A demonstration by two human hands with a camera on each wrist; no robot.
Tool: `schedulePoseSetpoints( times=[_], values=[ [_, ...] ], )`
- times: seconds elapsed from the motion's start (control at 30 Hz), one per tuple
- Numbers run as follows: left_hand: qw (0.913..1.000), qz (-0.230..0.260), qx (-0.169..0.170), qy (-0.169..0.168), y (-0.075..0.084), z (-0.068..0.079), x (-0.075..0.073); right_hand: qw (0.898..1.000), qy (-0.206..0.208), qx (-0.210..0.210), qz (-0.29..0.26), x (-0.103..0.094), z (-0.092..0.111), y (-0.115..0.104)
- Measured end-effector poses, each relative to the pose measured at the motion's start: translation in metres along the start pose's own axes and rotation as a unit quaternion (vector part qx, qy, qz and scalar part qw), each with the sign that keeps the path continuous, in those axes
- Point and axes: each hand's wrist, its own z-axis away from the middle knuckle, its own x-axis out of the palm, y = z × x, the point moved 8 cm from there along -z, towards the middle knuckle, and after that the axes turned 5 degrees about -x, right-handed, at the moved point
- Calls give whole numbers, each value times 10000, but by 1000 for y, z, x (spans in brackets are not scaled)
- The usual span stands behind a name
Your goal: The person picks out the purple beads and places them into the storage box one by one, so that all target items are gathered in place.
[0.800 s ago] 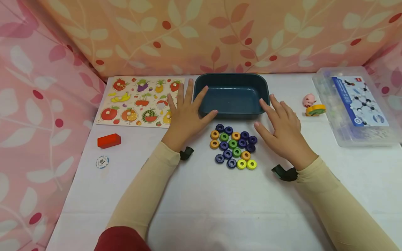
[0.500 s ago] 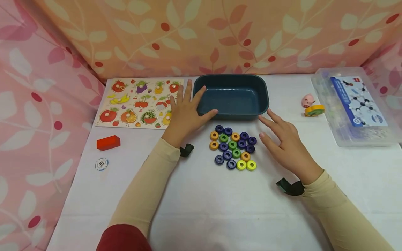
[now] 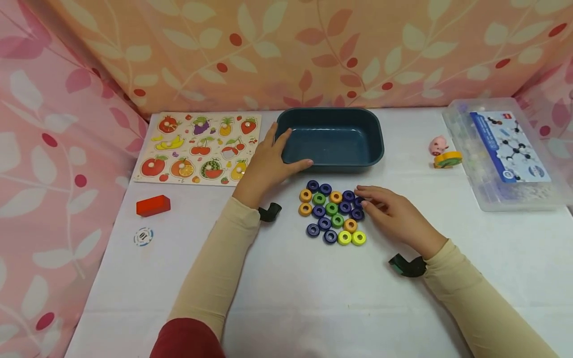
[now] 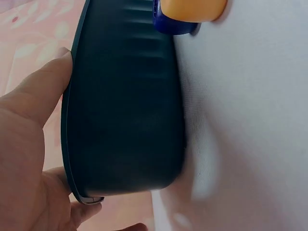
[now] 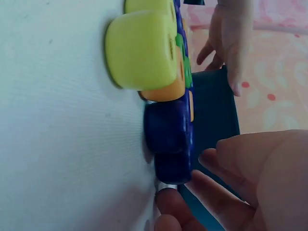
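My left hand grips the left front corner of a dark teal plastic tub, thumb on the near rim and fingers over the left end. The left wrist view shows the thumb tip against the tub's rim. In front of the tub lies a flat cluster of ring-shaped beads in purple, green, orange and yellow. My right hand reaches low to its right side, with fingertips and thumb around the outermost purple bead. In the right wrist view a fingertip is right at that bead, while the thumb stands apart from it.
A fruit peg puzzle board lies at the back left, with a red block and a poker chip in front. To the right are a pink pig figure, a yellow-green toy and a clear plastic case.
My right hand has come away from the tub's right front corner and down to the right edge of the beads. My left hand has stayed at the tub, its fingers closing in on the rim.
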Motion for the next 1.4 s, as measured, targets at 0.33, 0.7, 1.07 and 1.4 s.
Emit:
schedulePoseSetpoints(
  times=[0.33,0.7,1.07,1.4],
  values=[
    [9995,278,-167,-53,-5,-2,3,9995,-97,-224,186,3,-7,-4],
    [9977,629,-225,111,4,-2,-1,9988,-326,157,333,0,-4,5],
    [9961,826,-297,134,2,-1,0,9983,-347,41,464,-3,-7,2],
    [9958,859,-288,132,1,-4,1,9987,340,-109,373,-50,-23,-30]
  ],
)
